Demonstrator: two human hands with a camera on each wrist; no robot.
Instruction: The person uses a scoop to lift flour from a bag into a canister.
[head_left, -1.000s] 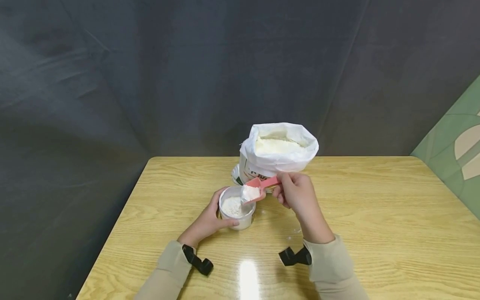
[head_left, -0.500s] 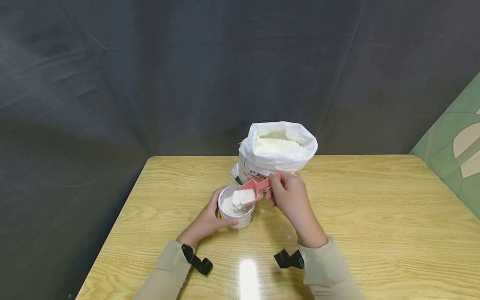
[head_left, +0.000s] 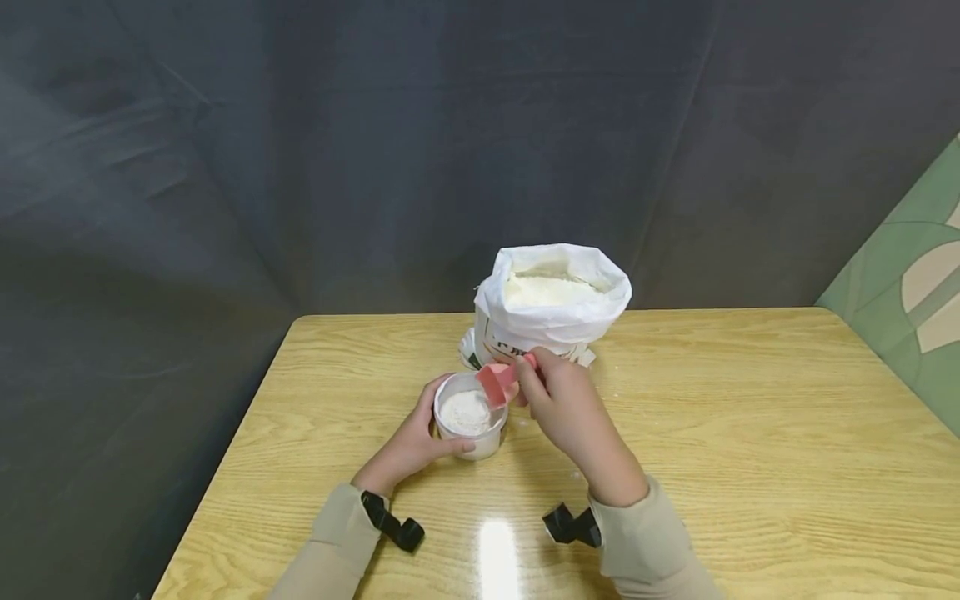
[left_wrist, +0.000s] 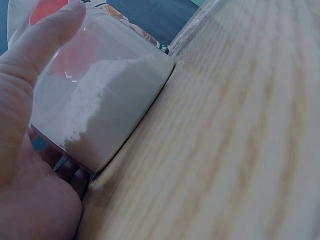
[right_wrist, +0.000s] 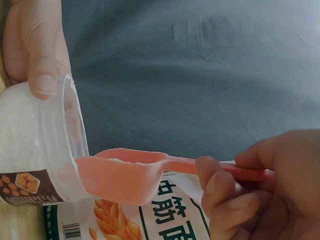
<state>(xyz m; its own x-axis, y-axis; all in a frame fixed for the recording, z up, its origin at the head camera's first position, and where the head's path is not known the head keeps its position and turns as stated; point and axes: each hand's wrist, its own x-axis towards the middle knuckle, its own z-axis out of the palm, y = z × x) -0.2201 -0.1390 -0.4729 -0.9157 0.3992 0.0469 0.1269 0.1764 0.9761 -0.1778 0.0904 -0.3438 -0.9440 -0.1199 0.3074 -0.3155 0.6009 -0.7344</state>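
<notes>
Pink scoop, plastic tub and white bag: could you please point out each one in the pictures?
Pink scoop (right_wrist: 124,179): right wrist view, on the outside of its bowl.
Plastic tub (left_wrist: 112,102): left wrist view, on its side wall.
White bag (head_left: 553,322): head view, on its front rim.

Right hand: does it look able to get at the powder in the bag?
Probably yes: the right hand holds the pink scoop, and the bag stands open just beyond, its powder uncovered.
</notes>
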